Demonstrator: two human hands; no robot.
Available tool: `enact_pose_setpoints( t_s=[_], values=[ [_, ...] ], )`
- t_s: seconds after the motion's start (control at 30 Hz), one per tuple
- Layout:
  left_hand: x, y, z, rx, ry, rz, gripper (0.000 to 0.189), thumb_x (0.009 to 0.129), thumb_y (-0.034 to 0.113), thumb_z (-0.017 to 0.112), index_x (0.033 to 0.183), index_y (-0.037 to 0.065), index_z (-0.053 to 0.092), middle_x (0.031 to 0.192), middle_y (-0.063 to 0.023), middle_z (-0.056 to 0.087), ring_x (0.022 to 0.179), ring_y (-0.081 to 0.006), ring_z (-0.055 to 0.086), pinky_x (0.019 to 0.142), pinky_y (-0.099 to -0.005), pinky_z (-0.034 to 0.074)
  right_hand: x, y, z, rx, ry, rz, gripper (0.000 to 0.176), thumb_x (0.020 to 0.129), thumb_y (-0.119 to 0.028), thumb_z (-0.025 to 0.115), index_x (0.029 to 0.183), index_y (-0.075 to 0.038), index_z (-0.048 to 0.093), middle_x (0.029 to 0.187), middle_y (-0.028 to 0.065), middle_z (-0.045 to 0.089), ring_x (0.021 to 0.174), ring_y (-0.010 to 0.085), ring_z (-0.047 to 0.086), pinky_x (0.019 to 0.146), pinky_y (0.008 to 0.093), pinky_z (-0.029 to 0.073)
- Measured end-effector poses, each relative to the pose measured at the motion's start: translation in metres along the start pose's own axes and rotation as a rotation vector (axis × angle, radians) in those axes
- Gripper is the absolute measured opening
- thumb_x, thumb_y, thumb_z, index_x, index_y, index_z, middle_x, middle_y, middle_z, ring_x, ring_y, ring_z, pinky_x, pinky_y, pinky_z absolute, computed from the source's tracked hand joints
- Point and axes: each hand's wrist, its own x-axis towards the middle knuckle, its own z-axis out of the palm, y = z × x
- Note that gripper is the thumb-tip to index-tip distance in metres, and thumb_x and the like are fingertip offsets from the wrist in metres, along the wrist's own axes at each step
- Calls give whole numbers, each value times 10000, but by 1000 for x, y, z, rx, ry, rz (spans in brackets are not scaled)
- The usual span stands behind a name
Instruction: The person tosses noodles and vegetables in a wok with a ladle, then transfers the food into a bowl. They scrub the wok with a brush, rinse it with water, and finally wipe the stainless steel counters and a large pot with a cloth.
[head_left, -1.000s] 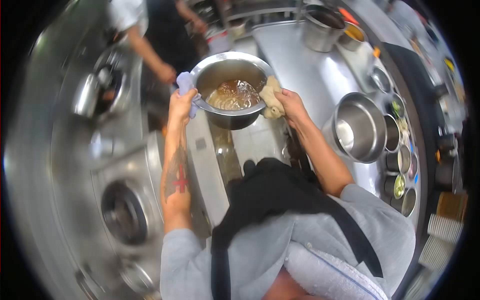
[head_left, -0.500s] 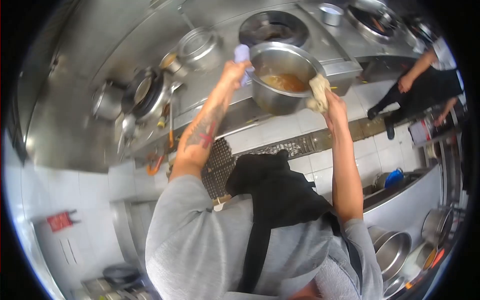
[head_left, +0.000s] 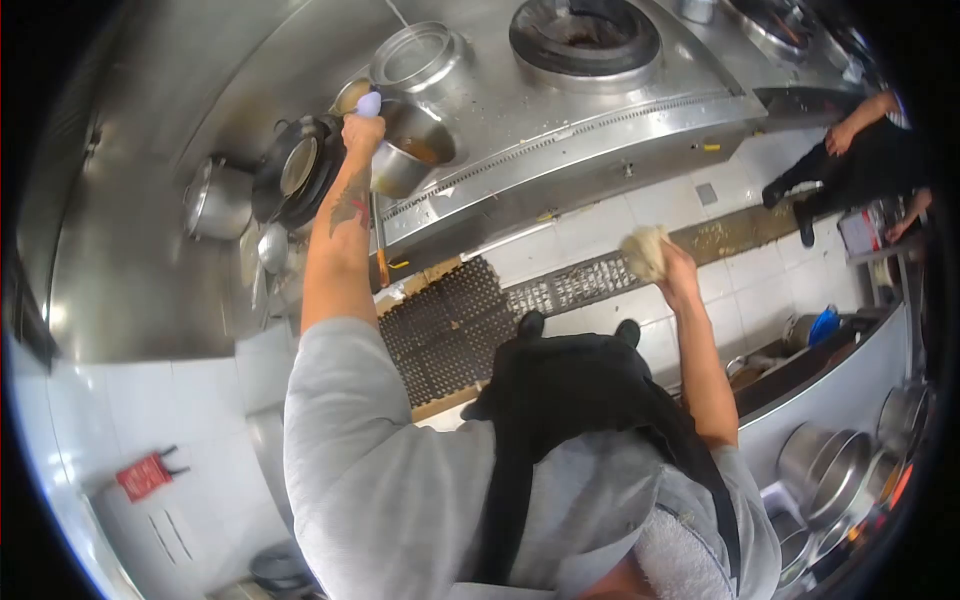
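Left hand (head_left: 361,133) gripping steel pot (head_left: 408,162), right hand (head_left: 681,273) clutching rag (head_left: 645,251)

SS range (head_left: 620,108) w/ broth pot (head_left: 405,160)

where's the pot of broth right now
Head view, upper left: the pot sits at the range's front edge, its rim held by the left hand through a cloth, beside a dark wok. The right hand holds a rag.
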Motion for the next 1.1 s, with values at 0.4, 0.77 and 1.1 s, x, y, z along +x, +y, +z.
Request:
enact_pose_setpoints(
  t_s=[0.4,0.77,1.1],
  values=[
    [94,-64,77,294,-136,601,436,786,106,644,1146,-43,449,1006,-308,668,973,-454,660,890,-506,520,-192,129,-21,232,761,146,339,991,-229,558,1203,31,606,1100,104,676,953,230,677,802,343,560],
    [47,-39,80,299,-198,934,378,815,100,644,1112,0,432,949,-284,663,915,-470,651,828,-541,516,-200,132,40,263,807,56,347,995,-211,546,1205,62,600,1133,132,668,990,228,675,818,336,576],
    [-17,-2,114,222,-134,1278,331,816,40,567,1113,-17,434,861,-283,651,787,-470,656,714,-536,533,-217,163,41,348,762,29,387,983,-218,550,1249,63,561,1152,141,653,972,237,672,789,342,577]
  ],
)
